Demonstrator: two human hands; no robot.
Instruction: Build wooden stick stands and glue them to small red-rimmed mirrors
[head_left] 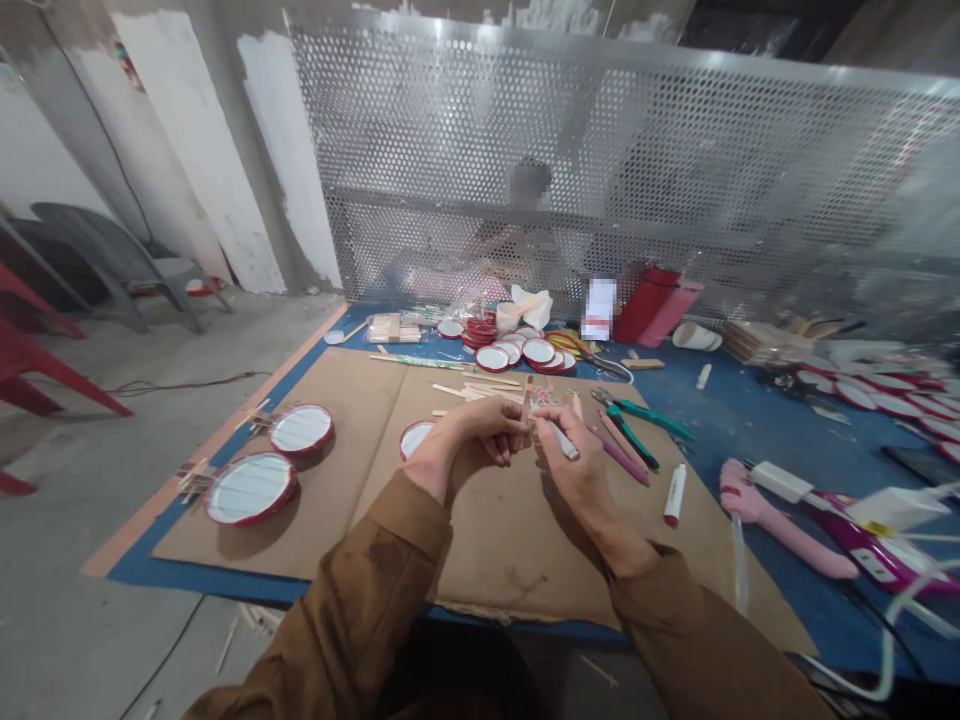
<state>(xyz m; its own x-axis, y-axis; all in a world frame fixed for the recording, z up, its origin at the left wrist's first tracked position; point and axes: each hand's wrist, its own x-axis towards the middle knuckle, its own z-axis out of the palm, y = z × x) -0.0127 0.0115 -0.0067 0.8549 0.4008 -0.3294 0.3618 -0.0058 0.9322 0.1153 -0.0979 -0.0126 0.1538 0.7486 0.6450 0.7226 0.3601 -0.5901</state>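
Right in close now: my left hand (480, 424) has its fingertips pinched together on a slim wooden stick (528, 393), upright over the cardboard (517, 545), and my right hand (586, 480) is curled snugly round a white pen (564, 441), one end right by the stick; whether the two touch, I can't tell! Here's the danger: that stick is narrow, and a loosened left pinch could let it twist, so any mark would land crooked. Too much push from the pen and it might slip away, since only fingertips back it up. And my left forearm (397, 530) overlaps a red-rimmed disc (415, 438) in my view; a careless dip might nudge it. Now the count! One stick and one pen in hand. Over on the left, two round pieces with stick necks, a nearer one (251, 488) and a farther one (301, 428); that half-hidden disc makes three rounds on the cardboard. To my right, one red-ended marker (675, 495) and one pair of green-handled pliers (671, 423). At the back, one red bottle (645, 303), one pink bottle (677, 325). Loose sticks (448, 390) beyond my left hand? Several, too overlapped for an exact tally
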